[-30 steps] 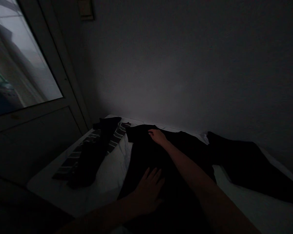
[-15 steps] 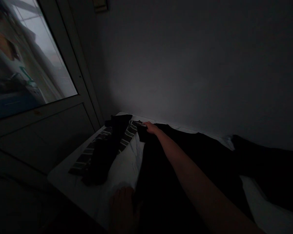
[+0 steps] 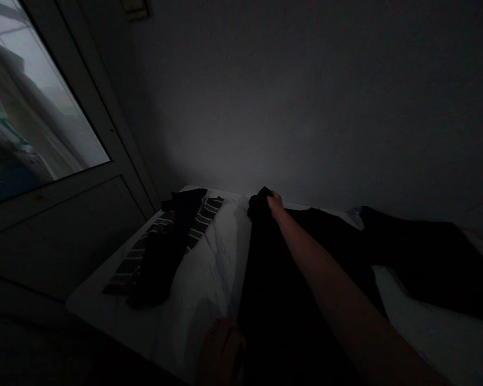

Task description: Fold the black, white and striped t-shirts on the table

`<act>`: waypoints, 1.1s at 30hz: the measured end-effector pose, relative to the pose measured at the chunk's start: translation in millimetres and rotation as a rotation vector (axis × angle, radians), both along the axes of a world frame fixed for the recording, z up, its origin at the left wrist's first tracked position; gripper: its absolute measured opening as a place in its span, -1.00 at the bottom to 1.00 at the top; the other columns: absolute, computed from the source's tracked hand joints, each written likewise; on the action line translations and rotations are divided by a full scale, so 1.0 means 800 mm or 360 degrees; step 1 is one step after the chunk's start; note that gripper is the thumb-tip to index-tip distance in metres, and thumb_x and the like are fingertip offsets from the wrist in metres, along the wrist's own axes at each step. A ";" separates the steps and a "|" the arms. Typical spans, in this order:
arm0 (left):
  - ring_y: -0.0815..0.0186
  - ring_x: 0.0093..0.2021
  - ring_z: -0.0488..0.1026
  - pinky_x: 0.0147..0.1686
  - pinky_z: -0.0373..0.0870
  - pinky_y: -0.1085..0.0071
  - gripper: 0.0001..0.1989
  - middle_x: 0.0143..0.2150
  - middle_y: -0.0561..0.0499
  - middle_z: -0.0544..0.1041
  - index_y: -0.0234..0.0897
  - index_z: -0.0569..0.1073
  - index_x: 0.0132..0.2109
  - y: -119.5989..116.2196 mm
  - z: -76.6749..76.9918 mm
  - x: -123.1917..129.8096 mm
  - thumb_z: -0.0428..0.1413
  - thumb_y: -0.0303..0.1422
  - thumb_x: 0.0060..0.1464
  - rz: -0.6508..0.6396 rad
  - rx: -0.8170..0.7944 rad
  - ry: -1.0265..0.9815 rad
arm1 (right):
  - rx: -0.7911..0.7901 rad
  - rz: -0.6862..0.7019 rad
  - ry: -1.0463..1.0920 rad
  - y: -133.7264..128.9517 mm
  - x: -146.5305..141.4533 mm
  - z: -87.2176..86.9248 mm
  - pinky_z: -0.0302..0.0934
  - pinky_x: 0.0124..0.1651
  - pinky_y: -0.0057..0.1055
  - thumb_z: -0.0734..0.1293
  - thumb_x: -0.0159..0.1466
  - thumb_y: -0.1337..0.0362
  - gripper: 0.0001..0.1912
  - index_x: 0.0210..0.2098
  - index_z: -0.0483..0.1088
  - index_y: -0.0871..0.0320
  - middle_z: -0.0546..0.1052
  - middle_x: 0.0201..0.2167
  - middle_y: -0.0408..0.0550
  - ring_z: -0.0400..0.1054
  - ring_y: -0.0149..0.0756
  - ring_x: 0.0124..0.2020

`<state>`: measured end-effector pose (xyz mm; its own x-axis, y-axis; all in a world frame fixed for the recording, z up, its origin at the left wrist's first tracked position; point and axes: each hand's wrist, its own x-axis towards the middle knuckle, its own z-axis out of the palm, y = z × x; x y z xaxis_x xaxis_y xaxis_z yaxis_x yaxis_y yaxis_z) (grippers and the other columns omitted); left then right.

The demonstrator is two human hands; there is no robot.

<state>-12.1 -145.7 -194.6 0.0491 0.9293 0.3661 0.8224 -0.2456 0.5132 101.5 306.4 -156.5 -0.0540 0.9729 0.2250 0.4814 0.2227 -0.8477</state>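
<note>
A large black garment (image 3: 282,300) lies spread over the white marbled table (image 3: 209,273). At its far edge my right hand (image 3: 276,205) is closed on a bunched, slightly raised part of the cloth. My left hand (image 3: 222,348) is low in the picture at the garment's near left edge, its fingers curled against the black cloth; the dark hides details of its grip. To the left lie a black garment (image 3: 161,262) and, partly under it, a grey striped cloth (image 3: 203,220).
A grey wall (image 3: 306,107) rises behind the table. On the left stands a door (image 3: 76,198) with a glass pane. More black cloth (image 3: 430,257) stretches to the right over the tabletop.
My right hand has moved right, away from the striped cloth, bunching and lifting the garment's far corner. My left hand has curled its fingers. The view has shifted slightly right.
</note>
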 end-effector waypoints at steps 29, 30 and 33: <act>0.23 -0.09 0.43 -0.02 0.35 0.26 -0.75 -0.14 0.00 0.53 -0.17 0.50 -0.06 0.003 0.024 0.024 0.09 -0.55 0.16 -0.0431 -0.0324 0.0336 | 0.0184 -0.0017 -0.0908 -0.057 0.111 -0.020 0.16 0.06 -0.25 0.20 0.14 0.58 -0.61 -0.23 0.56 0.12 0.58 -0.15 0.00 0.37 -0.14 -0.08; 0.22 -0.08 0.42 -0.01 0.35 0.25 -0.74 -0.13 0.00 0.52 -0.16 0.50 -0.05 0.003 0.026 0.024 0.09 -0.55 0.17 -0.0432 -0.0340 0.0329 | 0.0208 0.0000 -0.0952 -0.061 0.114 -0.017 0.13 0.08 -0.23 0.21 0.14 0.59 -0.58 -0.19 0.56 0.09 0.58 -0.13 -0.01 0.36 -0.13 -0.05; 0.21 -0.05 0.41 0.00 0.34 0.23 -0.72 -0.09 0.00 0.52 -0.16 0.49 -0.03 0.003 0.029 0.027 0.08 -0.56 0.17 -0.0431 -0.0385 0.0295 | 0.0277 0.0069 -0.1067 -0.073 0.122 -0.008 0.01 0.17 -0.17 0.23 0.15 0.61 -0.53 -0.15 0.56 0.03 0.58 -0.11 -0.04 0.29 -0.10 0.04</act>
<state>9.8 -143.3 -171.3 0.3485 0.9319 0.1005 0.8286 -0.3564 0.4318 198.8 248.3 -162.8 -0.2741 0.9194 0.2821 0.8764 0.3596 -0.3203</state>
